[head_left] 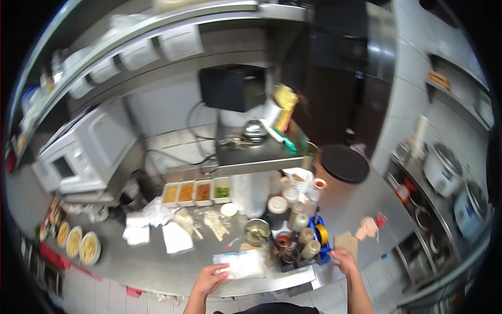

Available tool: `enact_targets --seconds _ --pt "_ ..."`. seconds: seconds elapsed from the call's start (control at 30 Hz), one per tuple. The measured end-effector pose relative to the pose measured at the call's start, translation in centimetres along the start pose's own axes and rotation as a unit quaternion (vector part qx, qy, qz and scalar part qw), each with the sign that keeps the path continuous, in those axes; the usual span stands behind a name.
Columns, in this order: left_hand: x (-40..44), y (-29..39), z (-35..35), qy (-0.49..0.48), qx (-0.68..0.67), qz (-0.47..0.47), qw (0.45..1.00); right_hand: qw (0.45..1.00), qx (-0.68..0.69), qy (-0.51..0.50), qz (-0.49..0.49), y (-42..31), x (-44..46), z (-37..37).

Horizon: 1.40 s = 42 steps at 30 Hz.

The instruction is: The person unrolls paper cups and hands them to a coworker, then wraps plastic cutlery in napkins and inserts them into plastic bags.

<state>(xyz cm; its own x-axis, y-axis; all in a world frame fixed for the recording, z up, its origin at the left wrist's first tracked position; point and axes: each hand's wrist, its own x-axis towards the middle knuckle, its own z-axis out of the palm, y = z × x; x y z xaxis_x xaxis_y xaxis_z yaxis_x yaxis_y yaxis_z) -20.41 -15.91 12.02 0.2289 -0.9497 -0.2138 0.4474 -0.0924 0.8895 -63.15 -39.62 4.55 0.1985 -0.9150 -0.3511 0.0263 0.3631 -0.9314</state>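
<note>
My left hand is at the counter's front edge, its fingers closed on the left end of a white plastic packet. To the right, my right hand is beside a blue tape dispenser with a yellow roll, its fingers at the dispenser's lower right edge. Whether those fingers grip it is too blurred to tell. A brown paper piece lies just behind my right hand. Between the hands stand sauce bottles and jars in a dark holder. A metal pot sits behind the packet.
Four trays of toppings line the counter's back. Bowls of food stand at far left, below a white microwave. A raised shelf holds a bell. A round black lid and rice cookers are on the right.
</note>
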Motion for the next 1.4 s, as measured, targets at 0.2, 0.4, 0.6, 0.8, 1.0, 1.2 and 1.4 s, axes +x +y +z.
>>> enact_targets --seconds 0.2,0.4,0.6,0.8,1.0,1.2,1.4 --pt "-0.3 0.8 1.8 -0.019 -0.026 0.008 0.999 0.997 -0.04 0.006 -0.065 3.6 1.6 -1.3" --pt "-0.2 3.5 1.7 -0.002 0.017 0.067 0.998 0.879 -0.321 0.005 -0.353 6.4 4.2 -5.2" --pt "-1.1 9.9 2.0 0.166 0.149 0.258 0.94 0.949 0.121 0.015 -0.29 -8.7 -4.3 3.0" --pt "-2.4 12.8 -1.1 0.215 0.201 0.366 0.883 0.874 -0.025 -0.421 -0.241 -13.8 -11.5 25.3" --pt "-4.2 14.6 -6.6 0.285 0.28 0.443 0.802 0.837 0.029 -0.49 -0.241 -11.1 -13.6 44.9" --pt "-6.6 16.1 -11.4 0.343 0.282 0.435 0.783 0.84 0.075 -0.468 -0.265 -9.0 -14.4 54.2" --pt "-7.9 16.8 -14.7 0.36 0.282 0.443 0.771 0.859 0.042 -0.442 -0.255 -7.9 -15.1 58.8"
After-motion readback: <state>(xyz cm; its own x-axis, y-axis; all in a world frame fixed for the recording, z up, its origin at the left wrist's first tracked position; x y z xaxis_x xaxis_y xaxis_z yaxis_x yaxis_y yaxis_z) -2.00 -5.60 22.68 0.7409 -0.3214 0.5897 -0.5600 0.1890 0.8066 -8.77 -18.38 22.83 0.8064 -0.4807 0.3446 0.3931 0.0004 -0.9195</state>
